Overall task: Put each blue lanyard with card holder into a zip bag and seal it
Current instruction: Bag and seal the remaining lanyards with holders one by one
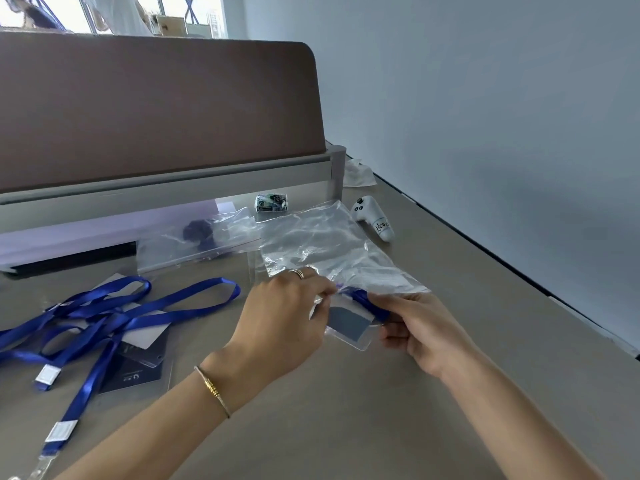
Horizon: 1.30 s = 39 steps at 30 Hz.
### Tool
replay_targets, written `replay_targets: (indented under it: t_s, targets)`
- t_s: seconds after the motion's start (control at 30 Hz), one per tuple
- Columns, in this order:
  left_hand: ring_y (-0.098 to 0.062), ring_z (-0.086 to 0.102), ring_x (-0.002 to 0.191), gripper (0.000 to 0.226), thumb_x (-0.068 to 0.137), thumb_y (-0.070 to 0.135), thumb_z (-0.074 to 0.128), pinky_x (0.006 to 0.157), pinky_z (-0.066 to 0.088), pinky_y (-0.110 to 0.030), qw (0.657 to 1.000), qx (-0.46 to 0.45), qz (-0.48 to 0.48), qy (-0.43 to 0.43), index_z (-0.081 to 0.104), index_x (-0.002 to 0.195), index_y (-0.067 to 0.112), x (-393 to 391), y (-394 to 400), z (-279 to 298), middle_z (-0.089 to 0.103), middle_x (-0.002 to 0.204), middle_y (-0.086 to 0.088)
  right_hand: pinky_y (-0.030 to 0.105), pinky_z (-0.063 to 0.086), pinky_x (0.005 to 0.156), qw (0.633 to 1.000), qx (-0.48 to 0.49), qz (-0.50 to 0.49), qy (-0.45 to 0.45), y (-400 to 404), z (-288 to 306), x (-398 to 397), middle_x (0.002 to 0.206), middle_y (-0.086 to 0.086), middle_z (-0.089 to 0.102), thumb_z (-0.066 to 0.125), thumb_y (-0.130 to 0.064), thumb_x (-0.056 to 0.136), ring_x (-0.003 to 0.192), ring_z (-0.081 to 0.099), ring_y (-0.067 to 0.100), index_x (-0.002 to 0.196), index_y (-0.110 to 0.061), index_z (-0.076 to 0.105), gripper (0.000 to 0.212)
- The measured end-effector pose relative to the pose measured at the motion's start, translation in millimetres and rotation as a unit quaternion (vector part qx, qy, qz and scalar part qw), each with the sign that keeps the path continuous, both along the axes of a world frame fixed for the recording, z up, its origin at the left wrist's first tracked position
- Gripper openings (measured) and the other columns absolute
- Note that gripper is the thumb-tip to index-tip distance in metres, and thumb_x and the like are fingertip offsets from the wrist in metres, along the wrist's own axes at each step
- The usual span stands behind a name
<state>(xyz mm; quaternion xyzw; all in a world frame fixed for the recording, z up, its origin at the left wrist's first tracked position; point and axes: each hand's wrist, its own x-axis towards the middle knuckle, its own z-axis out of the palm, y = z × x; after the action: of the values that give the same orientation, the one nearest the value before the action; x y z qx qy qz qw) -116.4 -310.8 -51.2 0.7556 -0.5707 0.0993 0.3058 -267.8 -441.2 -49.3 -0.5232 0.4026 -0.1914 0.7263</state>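
Crinkled clear plastic hides much of the grip: the left hand [284,320] pinches the near edge of an empty zip bag [322,244], its fingertips lost behind the film, a ring on one finger and a thin gold bracelet [213,389] at the wrist. Across from it the right hand [422,327] curls round a bunched blue lanyard [363,299] with its clear card holder [349,323], a grey card inside, held right at the bag's mouth; whether any of it has passed the opening I cannot tell. Only a short loop of that ribbon shows between the hands.

Farther back a second zip bag [197,240] lies flat on the grey table [346,427] with a dark blue bundle inside, blurred by the plastic. To the left, loose satin lanyards [114,317] tangle over dark card holders [138,372], their ends running off the frame's edge. Beyond the empty bag rest a white handheld controller [372,216] with a handwritten label, illegible, and a small printed packet [272,202]. A brown desk partition [156,109] rises behind
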Motion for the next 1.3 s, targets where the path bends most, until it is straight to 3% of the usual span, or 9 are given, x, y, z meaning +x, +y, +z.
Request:
replay_targets:
  t_s: [0.23, 0.37, 0.5, 0.6, 0.73, 0.87, 0.97, 1.1, 1.3]
  targets:
    - [-0.013, 0.063, 0.081, 0.031, 0.08, 0.022, 0.056, 0.061, 0.054, -0.032, 0.999, 0.021, -0.026, -0.021, 0.07, 0.105, 0.034, -11.2, 5.7, -4.0, 0.067, 0.096, 0.015, 0.028, 0.06, 0.054, 0.996, 0.049, 0.014, -0.079, -6.1, -0.5, -2.3, 0.077, 0.016, 0.075, 0.066, 0.003, 0.087, 0.057, 0.073, 0.019, 0.088, 0.002, 0.072, 0.007]
    - [-0.011, 0.063, 0.082, 0.033, 0.08, 0.02, 0.054, 0.064, 0.054, -0.032, 0.999, 0.034, -0.03, -0.008, 0.07, 0.105, 0.032, -11.7, 6.1, -6.4, 0.067, 0.096, 0.015, 0.022, 0.053, 0.047, 0.994, -0.107, 0.004, 0.02, 1.6, -7.9, 5.5, 0.076, 0.019, 0.075, 0.072, -0.007, 0.089, 0.046, 0.063, 0.015, 0.087, 0.006, 0.074, 0.013]
    - [-0.011, 0.064, 0.085, 0.035, 0.081, 0.014, 0.052, 0.066, 0.055, -0.032, 0.999, 0.041, -0.03, 0.001, 0.071, 0.106, 0.03, -13.9, 7.0, -7.3, 0.067, 0.1, 0.016, 0.029, 0.029, 0.046, 0.884, -0.417, -0.027, 0.209, -5.3, -18.8, 10.2, 0.038, -0.006, 0.042, 0.077, -0.043, 0.078, 0.041, 0.035, 0.014, 0.044, -0.015, 0.053, 0.05]
    - [-0.011, 0.063, 0.092, 0.046, 0.078, 0.011, 0.044, 0.068, 0.056, -0.033, 0.998, 0.048, -0.028, -0.001, 0.071, 0.11, 0.029, -11.6, 8.2, -8.2, 0.067, 0.104, 0.016, 0.033, 0.03, 0.05, 0.826, -0.477, -0.091, 0.287, -11.7, -14.6, 4.2, 0.051, -0.007, 0.045, 0.073, -0.052, 0.075, 0.053, 0.045, 0.021, 0.062, -0.019, 0.047, 0.044]
    - [-0.013, 0.059, 0.098, 0.051, 0.073, 0.002, 0.052, 0.068, 0.052, -0.028, 0.999, 0.051, 0.002, -0.002, 0.071, 0.113, 0.028, -5.6, 9.9, -9.1, 0.064, 0.108, 0.013, 0.033, 0.041, 0.063, 0.847, -0.45, -0.113, 0.259, -20.4, -9.9, -7.1, 0.076, -0.012, 0.062, 0.071, -0.041, 0.082, 0.074, 0.061, 0.018, 0.108, -0.029, 0.052, 0.034]
    - [-0.015, 0.058, 0.102, 0.041, 0.084, 0.02, 0.058, 0.068, 0.044, -0.028, 0.99, 0.095, 0.101, 0.011, 0.057, 0.122, 0.034, 5.1, 13.9, -3.2, 0.057, 0.112, 0.012, 0.025, 0.039, 0.053, 0.885, -0.408, -0.115, 0.192, -21.9, -13.2, -4.6, 0.064, -0.009, 0.072, 0.068, -0.022, 0.086, 0.056, 0.061, 0.003, 0.097, -0.028, 0.068, 0.012]
    - [-0.014, 0.066, 0.076, 0.028, 0.086, 0.029, 0.058, 0.068, 0.051, -0.033, 0.973, 0.132, 0.146, 0.117, 0.052, 0.113, 0.035, 17.6, 16.8, 5.2, 0.07, 0.082, 0.013, 0.029, 0.05, 0.056, 0.9, -0.388, -0.138, 0.143, -16.7, -7.6, -5.5, 0.059, -0.009, 0.072, 0.065, -0.016, 0.085, 0.051, 0.066, 0.011, 0.09, -0.028, 0.066, 0.013]
    - [-0.017, 0.07, 0.054, 0.012, 0.091, 0.014, 0.065, 0.055, 0.055, -0.031, 0.923, 0.027, 0.114, 0.366, 0.063, 0.099, 0.023, 23.7, 15.9, 16.1, 0.074, 0.068, 0.004, 0.034, 0.059, 0.063, 0.928, -0.341, -0.131, 0.072, -7.8, 9.4, -5.0, 0.06, -0.001, 0.074, 0.067, -0.011, 0.087, 0.056, 0.072, 0.017, 0.085, -0.021, 0.069, 0.01]
    - [-0.019, 0.068, 0.051, 0.007, 0.089, 0.005, 0.066, 0.041, 0.043, -0.019, 0.851, -0.146, 0.132, 0.486, 0.069, 0.095, 0.009, 28.6, 12.2, 53.8, 0.074, 0.074, -0.006, 0.027, 0.056, 0.057, 0.939, -0.307, -0.156, -0.002, -8.5, 46.2, 5.4, 0.065, 0.005, 0.076, 0.072, -0.011, 0.088, 0.063, 0.075, 0.02, 0.089, -0.01, 0.073, 0.002]
